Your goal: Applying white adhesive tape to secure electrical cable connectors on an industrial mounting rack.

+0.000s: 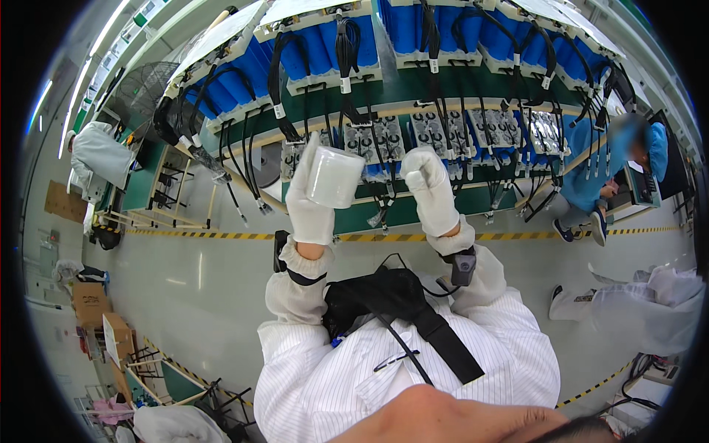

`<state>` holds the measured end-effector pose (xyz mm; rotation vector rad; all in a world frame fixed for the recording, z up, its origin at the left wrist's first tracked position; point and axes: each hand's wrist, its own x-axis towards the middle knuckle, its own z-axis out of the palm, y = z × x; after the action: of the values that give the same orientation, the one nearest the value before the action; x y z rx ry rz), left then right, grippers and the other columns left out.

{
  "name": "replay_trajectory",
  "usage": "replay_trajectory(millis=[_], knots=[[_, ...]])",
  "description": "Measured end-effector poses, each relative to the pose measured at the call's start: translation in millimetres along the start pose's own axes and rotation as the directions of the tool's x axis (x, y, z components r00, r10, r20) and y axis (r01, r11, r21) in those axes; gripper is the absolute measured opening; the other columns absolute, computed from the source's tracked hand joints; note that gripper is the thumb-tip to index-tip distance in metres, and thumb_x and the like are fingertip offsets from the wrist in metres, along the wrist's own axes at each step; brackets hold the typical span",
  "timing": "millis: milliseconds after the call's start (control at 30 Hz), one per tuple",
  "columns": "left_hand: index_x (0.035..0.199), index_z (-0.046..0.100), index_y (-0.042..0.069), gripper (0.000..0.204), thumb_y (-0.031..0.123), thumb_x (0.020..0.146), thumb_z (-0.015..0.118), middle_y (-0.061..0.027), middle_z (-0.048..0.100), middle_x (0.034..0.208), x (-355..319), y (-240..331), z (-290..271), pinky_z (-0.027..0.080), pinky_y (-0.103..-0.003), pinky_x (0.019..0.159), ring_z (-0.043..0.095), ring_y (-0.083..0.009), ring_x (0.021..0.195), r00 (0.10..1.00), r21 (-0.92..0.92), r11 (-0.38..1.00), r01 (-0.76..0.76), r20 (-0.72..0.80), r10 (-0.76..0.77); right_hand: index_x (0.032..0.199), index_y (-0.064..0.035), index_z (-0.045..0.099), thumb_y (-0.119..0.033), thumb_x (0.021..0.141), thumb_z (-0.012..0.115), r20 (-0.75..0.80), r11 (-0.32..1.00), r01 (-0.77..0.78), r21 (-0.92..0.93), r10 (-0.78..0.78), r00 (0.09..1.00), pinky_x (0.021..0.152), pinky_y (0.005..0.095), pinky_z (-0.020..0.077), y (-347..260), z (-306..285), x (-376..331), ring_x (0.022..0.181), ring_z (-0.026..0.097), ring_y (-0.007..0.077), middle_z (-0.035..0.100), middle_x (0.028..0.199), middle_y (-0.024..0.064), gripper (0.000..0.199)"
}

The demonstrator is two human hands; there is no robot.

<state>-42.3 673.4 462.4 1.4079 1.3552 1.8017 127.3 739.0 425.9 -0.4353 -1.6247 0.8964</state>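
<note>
Green shows along the worktop [402, 213] that stretches across in front of us. Large blue packs [317, 59] stand in a row at its far side, and nearer us lies a row of silver-topped modules [433, 133]. Black cables [347, 52] hang down from the packs over these modules, many in gathered bundles. By the look of it, some covering is already done: at the left, one thick bundle ends in a crumpled clear wrap [210, 164]. Other lengths hang loose, and we judge that more may be left.

Of our two gloved hands, the left hand [309, 210] is closed around the side of a white roll [334, 177], held up off the worktop and in front of the modules. Our right hand [430, 188] is raised apart from it, fingers apparently curled; we cannot tell whether it pinches anything. We see no strip running from the roll to any cable, so its use here looks barely begun.
</note>
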Motion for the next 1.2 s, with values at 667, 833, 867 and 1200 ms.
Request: replay_trajectory(millis=[667,833,867,1200], knots=[[0.125,0.043,-0.005,0.041,0.012,0.089,0.053,-0.0117,0.05,0.124,19.3,-26.7,-6.7,0.05,-0.024,0.079,0.057,-0.0149,0.095,0.999,-0.289,0.957,0.024,0.041,-0.012,0.081,-0.004,0.052,-0.007,0.087,0.055,0.069,0.594,-0.433,0.678,0.536,0.842,0.078,0.0243,0.0447,-14.4,31.3,12.0,0.082,0.056,0.0104,0.06,0.086,0.0043,0.007],[0.131,0.036,-0.002,0.046,0.013,0.09,0.051,-0.0104,0.043,0.132,22.6,-39.0,10.3,0.045,-0.024,0.087,0.052,-0.0148,0.106,0.995,-0.395,0.913,-0.099,-0.055,0.083,0.077,-0.0051,0.043,0.003,0.084,0.053,-0.041,0.708,-0.347,0.614,0.468,0.883,0.078,0.0279,0.0479,-3.0,27.8,19.3,0.082,0.058,0.0133,0.062,0.087,0.0107,0.015],[0.133,0.033,-0.001,0.048,0.013,0.091,0.05,-0.01,0.041,0.134,24.1,-39.3,15.8,0.043,-0.024,0.09,0.05,-0.0145,0.108,0.99,-0.297,0.946,-0.131,-0.08,0.112,0.076,-0.0055,0.041,0.006,0.083,0.053,-0.133,0.794,-0.255,0.552,0.386,0.913,0.077,0.0272,0.0481,0.3,26.7,22.3,0.083,0.058,0.0132,0.062,0.087,0.0113,0.018],[0.135,0.031,0.005,0.05,0.025,0.093,0.048,-0.0068,0.036,0.138,38.1,-83.4,40.1,0.035,-0.022,0.097,0.042,-0.0122,0.117,0.997,-0.272,0.961,-0.055,-0.065,0.039,0.089,-0.0046,0.046,0.012,0.078,0.05,-0.281,0.985,-0.146,0.096,0.167,0.945,0.081,0.0261,0.044,49.3,17.1,35.8,0.085,0.055,0.0151,0.059,0.09,0.0092,0.021]])
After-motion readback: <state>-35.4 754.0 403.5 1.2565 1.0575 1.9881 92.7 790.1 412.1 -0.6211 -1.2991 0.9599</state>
